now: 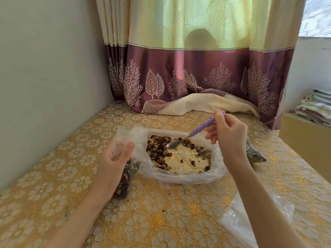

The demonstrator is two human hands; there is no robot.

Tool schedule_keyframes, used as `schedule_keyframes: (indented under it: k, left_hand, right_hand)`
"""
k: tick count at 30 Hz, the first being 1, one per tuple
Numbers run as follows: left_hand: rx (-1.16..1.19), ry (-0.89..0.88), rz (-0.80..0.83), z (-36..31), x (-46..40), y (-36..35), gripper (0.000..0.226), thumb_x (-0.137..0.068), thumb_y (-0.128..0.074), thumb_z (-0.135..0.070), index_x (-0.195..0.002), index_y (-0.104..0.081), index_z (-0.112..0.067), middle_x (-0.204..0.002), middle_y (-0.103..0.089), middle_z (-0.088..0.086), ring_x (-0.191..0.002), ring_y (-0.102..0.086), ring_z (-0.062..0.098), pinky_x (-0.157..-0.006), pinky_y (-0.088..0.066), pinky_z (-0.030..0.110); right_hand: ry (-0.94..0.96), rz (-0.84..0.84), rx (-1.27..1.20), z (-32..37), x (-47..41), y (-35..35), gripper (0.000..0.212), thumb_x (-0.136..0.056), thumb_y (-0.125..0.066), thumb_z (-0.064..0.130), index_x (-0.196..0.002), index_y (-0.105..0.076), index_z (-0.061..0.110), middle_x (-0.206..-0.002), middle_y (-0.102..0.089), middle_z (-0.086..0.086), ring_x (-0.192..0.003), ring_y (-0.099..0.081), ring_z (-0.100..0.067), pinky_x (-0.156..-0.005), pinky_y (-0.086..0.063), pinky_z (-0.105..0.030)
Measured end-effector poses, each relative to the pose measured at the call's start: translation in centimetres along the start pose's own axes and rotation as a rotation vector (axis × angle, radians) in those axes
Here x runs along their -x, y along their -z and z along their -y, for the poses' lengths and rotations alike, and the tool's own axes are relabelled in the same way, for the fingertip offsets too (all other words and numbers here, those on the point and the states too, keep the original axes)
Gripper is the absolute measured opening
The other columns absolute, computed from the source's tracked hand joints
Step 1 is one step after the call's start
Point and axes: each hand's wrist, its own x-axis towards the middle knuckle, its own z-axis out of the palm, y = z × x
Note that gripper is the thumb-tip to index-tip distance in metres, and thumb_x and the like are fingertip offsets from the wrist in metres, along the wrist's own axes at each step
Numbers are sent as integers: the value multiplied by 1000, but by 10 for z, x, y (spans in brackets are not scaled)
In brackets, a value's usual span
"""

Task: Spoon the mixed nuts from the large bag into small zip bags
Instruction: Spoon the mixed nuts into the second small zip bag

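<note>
Left hand (114, 161) is gripping a small zip bag (126, 178) partly filled with nuts, holding it just left of the large bag (180, 176), which is lying open on the patterned tablecloth (71, 185). Right hand (227, 135) is pinching the purple-handled spoon (189, 136), its bowl resting among the mixed nuts (159, 149) inside the large bag.

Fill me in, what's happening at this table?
A person is portioning mixed nuts. The right hand holds a purple-handled metal spoon, its bowl down among the nuts in the large clear plastic bag. The left hand grips a small clear zip bag, already partly filled. Another filled small bag lies behind the right wrist.
</note>
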Motion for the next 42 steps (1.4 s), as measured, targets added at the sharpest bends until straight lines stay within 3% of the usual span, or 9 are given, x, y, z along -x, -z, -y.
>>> schedule_keyframes:
  k: [2, 6, 10, 12, 17, 23, 30, 36, 42]
  left_hand:
    - [-31, -9, -5, 1, 0, 0, 47, -74, -54, -63, -105, -58, -29, -101, -64, -14, -97, -57, -2, -89, -42, 27]
    - [-52, -15, -8, -1, 1, -1, 51, -64, -52, -78, -95, -57, -38, -98, -64, -18, -96, -57, -3, -82, -40, 19]
    - [-53, -11, 1, 3, 0, 0, 53, -61, -48, -78, -95, -58, -39, -101, -67, -10, -99, -61, 11, -91, -44, 32]
    - [-54, -17, 6, 4, 0, 0, 52, -62, -48, -78, -95, -58, -38, -100, -68, -8, -99, -62, 10, -90, -44, 32]
    - [-59, -19, -9, 4, 0, 0, 36, -72, -52, -69, -92, -58, -40, -96, -66, -17, -96, -59, -1, -86, -43, 25]
    - [-59, -14, -1, 2, 0, -2, 46, -66, -50, -77, -94, -58, -41, -94, -67, -18, -95, -59, -4, -81, -41, 22]
    - [-46, -2, 9, 1, 0, -2, 43, -72, -57, -71, -98, -59, -38, -100, -67, -14, -98, -60, 2, -86, -43, 28]
    - [-67, -11, 17, -1, 1, -2, 31, -74, -54, -61, -93, -60, -36, -92, -69, -13, -88, -63, -2, -74, -41, 20]
    - [-126, -6, 62, -5, 2, -3, 31, -73, -51, -63, -91, -58, -40, -88, -68, -17, -84, -59, -12, -68, -33, 11]
  right_hand:
    - [46, -14, 109, -7, -1, 3, 38, -97, -49, 23, -64, -60, 9, -47, -61, 7, -38, -52, -5, -41, -40, -17]
    - [69, 7, 144, -15, 1, 4, 36, -98, -48, 17, -64, -59, 10, -45, -61, 13, -37, -54, -2, -38, -36, -9]
    - [17, 46, 157, -25, 1, 2, 34, -98, -46, 14, -70, -61, 4, -45, -62, 13, -39, -55, -1, -39, -38, -9]
    - [-5, 54, 177, -29, 2, -1, 34, -99, -46, 17, -70, -61, 6, -48, -63, 13, -40, -56, -3, -40, -42, -12]
    - [-134, 115, 117, -32, 7, -6, 38, -98, -48, 24, -64, -65, 15, -54, -68, 5, -48, -62, -11, -49, -53, -23]
    - [-397, 240, -28, -36, 15, -17, 58, -98, -49, 17, -45, -71, 23, -56, -70, 0, -48, -64, -7, -46, -50, -14]
    - [-500, 96, -44, -36, 6, -5, 52, -90, -49, 13, -42, -70, 20, -55, -69, -7, -54, -64, -16, -50, -52, -20]
    - [-539, -18, -64, -37, -3, 2, 30, -91, -51, 12, -66, -66, 3, -52, -66, -6, -51, -61, -17, -46, -48, -19]
    - [-481, -14, -130, -27, -7, 8, 35, -92, -47, 10, -63, -65, 5, -53, -65, -7, -44, -59, -10, -44, -46, -17]
